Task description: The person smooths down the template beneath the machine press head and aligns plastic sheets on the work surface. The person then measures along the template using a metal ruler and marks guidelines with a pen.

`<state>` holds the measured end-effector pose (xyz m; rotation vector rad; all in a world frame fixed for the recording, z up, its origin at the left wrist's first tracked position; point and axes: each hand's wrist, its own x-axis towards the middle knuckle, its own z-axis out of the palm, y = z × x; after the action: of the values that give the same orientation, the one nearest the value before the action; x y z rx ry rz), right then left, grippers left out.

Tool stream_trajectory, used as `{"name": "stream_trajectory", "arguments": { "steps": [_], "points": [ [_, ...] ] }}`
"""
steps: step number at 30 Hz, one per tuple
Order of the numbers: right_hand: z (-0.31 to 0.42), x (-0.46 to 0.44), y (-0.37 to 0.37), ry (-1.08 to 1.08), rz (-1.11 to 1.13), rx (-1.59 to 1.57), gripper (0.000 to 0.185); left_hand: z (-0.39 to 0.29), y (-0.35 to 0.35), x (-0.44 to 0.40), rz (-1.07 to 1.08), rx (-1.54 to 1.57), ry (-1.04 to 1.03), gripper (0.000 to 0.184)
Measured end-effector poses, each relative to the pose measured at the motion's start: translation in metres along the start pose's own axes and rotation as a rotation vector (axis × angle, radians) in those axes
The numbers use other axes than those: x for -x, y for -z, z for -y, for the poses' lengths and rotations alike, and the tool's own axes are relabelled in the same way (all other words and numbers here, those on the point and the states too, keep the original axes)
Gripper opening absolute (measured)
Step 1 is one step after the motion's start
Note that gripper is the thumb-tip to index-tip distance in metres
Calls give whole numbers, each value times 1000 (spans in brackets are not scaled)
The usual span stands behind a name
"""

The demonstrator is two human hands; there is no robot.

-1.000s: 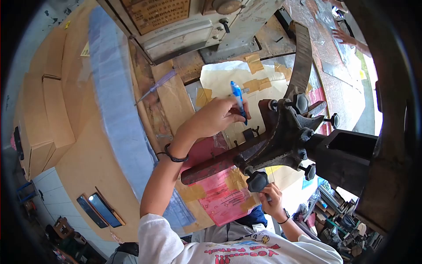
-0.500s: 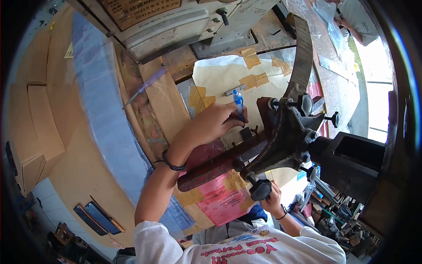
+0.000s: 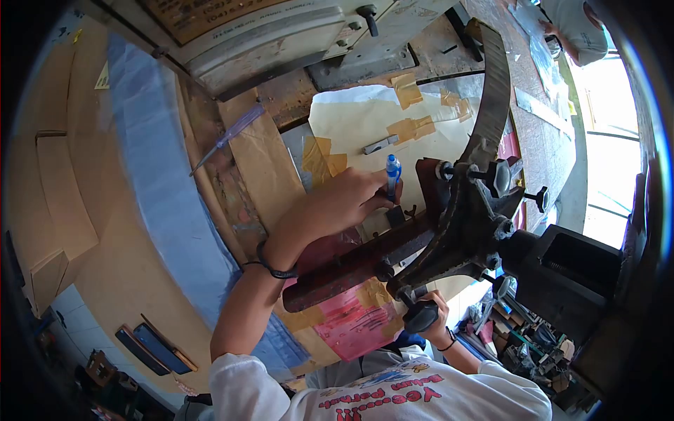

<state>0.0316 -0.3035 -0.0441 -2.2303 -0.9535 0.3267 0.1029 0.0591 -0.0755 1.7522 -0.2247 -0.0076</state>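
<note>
My left hand [image 3: 354, 198] is closed round a blue pen [image 3: 393, 170], which stands nearly upright above a cream sheet [image 3: 351, 119]. Its fingertips are beside a small black block [image 3: 395, 215], close to the dark red bar [image 3: 344, 270] of a machine fixture. My right hand [image 3: 437, 316] is curled beside a black knob [image 3: 420, 316] under the black metal bracket [image 3: 449, 242]. The knob and bracket partly hide its fingers, so what they hold cannot be made out. A small grey metal piece [image 3: 380, 144] lies on the sheet beyond the pen.
A purple-handled screwdriver [image 3: 228, 137] lies on the wooden ledge at left. Brown tape [image 3: 411, 128] patches the sheet. A curved metal strip [image 3: 491, 98] rises at right. The machine housing [image 3: 274, 49] stands at the back. Another person [image 3: 576, 31] is at upper right.
The view has shifted slightly. My left hand and the pen have moved a little right and down, away from the small grey metal piece. My right hand stays by the knob.
</note>
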Motion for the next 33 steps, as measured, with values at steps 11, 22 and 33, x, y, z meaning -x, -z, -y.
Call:
{"name": "stream_trajectory", "arguments": {
  "steps": [11, 22, 33],
  "points": [
    [-2, 3, -1, -26, -4, -14, 18, 4, -3, -1, -9, -30, -19, 13],
    [-5, 3, -3, -21, -22, -13, 19, 1, 0, -2, 4, -21, 8, 13],
    [-5, 5, -3, -16, -18, 8, 18, -4, 0, -2, -13, -42, 20, 13]
  ]
}}
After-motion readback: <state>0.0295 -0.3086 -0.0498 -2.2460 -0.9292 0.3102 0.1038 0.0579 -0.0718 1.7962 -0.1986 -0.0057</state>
